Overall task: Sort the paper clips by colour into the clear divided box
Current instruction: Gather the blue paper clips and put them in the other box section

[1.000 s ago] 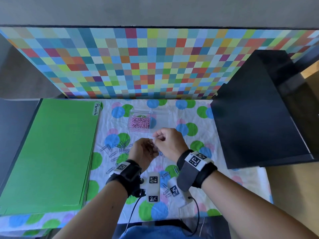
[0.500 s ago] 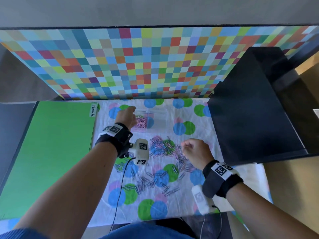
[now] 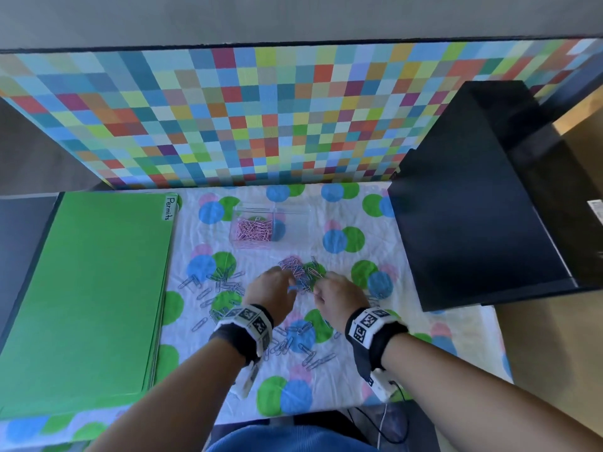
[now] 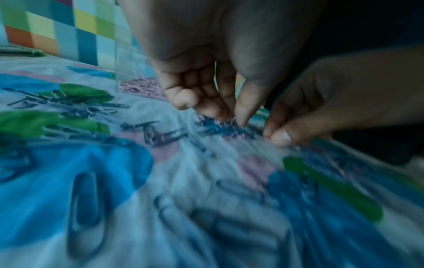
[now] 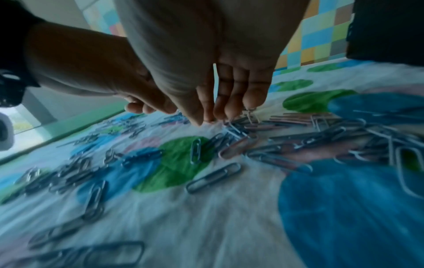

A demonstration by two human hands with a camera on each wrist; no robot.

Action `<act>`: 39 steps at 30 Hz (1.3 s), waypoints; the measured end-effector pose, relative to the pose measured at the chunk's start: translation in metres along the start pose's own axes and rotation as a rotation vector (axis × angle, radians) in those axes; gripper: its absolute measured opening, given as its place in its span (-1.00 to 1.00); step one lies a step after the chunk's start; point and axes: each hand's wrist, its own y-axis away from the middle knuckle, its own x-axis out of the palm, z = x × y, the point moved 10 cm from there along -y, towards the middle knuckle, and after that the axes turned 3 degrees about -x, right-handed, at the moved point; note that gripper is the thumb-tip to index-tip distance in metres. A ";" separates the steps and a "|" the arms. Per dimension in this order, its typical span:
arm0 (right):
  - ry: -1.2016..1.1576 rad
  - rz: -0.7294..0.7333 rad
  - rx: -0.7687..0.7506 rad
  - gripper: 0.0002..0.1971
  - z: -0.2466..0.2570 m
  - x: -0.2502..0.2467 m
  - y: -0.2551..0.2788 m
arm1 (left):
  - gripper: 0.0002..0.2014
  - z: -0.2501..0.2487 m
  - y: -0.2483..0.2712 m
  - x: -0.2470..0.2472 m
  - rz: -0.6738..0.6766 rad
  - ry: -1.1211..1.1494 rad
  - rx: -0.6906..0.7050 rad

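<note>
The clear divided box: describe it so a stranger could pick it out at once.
Start at the checkered back wall and come forward onto the polka-dot cloth. The clear divided box stands there, right of the green folder. Only it is transparent, its left compartment holding pink paper clips.

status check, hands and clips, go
Left hand and right hand picking at mixed clip pile. Clear box: pink clips only. Nothing blocking.

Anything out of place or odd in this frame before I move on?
Nothing damaged. The clear divided box sits upright, with pink clips in its left compartment only. One oddity: pink clips are mixed among blue ones in the loose pile where both hands are working.
</note>
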 end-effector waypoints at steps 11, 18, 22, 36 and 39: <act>0.014 0.010 -0.039 -0.89 0.007 0.006 -0.001 | -0.85 -0.003 -0.002 0.009 -0.005 -0.161 0.011; -0.390 -0.024 0.140 -0.95 -0.026 -0.005 0.007 | -0.88 -0.003 -0.001 -0.001 -0.047 0.014 0.048; -0.720 -0.045 0.241 -0.80 -0.047 -0.010 0.016 | -0.81 0.020 -0.006 -0.004 -0.042 0.363 -0.101; -0.401 -0.085 0.276 -0.94 -0.072 -0.009 0.020 | -0.87 -0.008 -0.006 0.015 0.037 0.102 0.013; -0.253 -0.059 0.187 -0.96 -0.059 -0.004 0.016 | -0.87 -0.011 -0.007 0.020 0.026 0.017 0.030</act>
